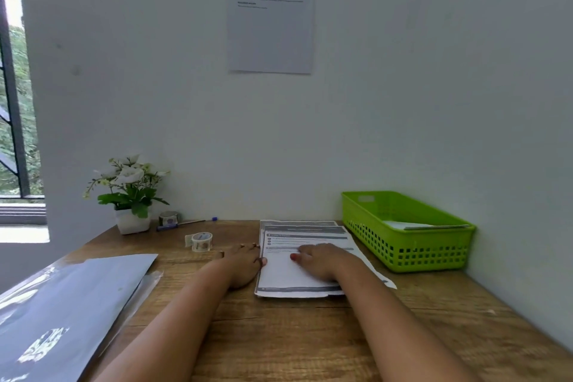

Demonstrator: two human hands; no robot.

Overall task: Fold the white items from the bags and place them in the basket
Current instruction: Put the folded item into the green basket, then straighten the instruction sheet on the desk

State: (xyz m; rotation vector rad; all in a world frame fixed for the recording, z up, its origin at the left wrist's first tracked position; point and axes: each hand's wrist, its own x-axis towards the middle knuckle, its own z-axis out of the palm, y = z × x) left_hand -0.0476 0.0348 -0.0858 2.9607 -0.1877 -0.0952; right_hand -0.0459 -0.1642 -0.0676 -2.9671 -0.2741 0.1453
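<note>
Print on the white printed sheets (294, 276) is blurred and unreadable. Stepped edges at their far end show more than one layer, though the count cannot be fixed. The sheets lie on the wooden table (310, 335) right of centre, reaching toward the rear edge, with part of the stack hidden beneath the right hand (321, 260). That hand lies palm down on the paper, fingers extended and pressing flat, gripping nothing. The left hand (243, 262) rests flat on the table just beside the sheets' left edge, fingers straight, thumb touching the paper's margin, holding nothing. Both forearms enter from the near edge. The green basket (403, 251) stands at the rear right corner against the wall; its perforated side hides most of the folded white paper (412, 225) inside. The clear plastic bags (62, 304) at the front left corner are cut off by the frame, contents obscured by glare. Along the rear left stand a potted plant (128, 192), two tape rolls (202, 241) and a pen (189, 223).
</note>
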